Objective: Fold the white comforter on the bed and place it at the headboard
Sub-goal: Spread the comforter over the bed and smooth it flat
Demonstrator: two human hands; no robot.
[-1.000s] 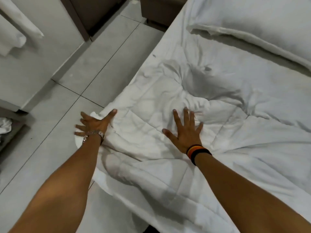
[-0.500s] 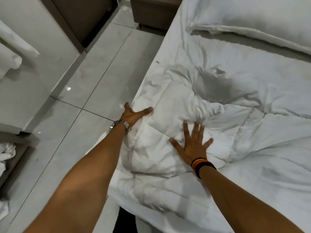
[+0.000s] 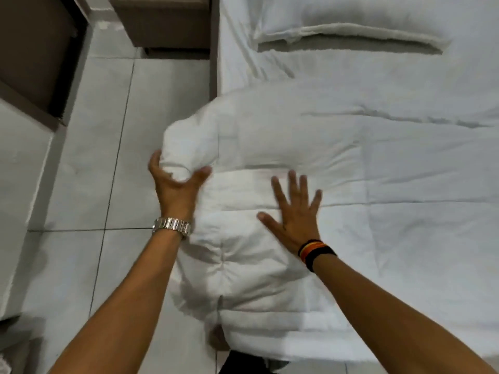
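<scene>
The white quilted comforter (image 3: 310, 147) lies folded in a thick band across the bed, its left end bulging over the bed's side. My left hand (image 3: 176, 184), with a metal watch on the wrist, curls around that overhanging end, thumb and fingers gripping the fabric. My right hand (image 3: 295, 214), with dark and orange bands on the wrist, presses flat on top of the comforter with fingers spread. A white pillow (image 3: 351, 20) rests at the head of the bed, beyond a strip of bare sheet (image 3: 337, 74).
Grey tiled floor (image 3: 113, 171) runs along the bed's left side. A brown nightstand (image 3: 162, 20) stands at the top by the bed, and a dark cabinet (image 3: 35, 49) is at the far left.
The view has swung toward the head of the bed. The comforter's rumpled edge has been pushed forward into a smoother fold. My left hand went from flat to gripping the overhanging end.
</scene>
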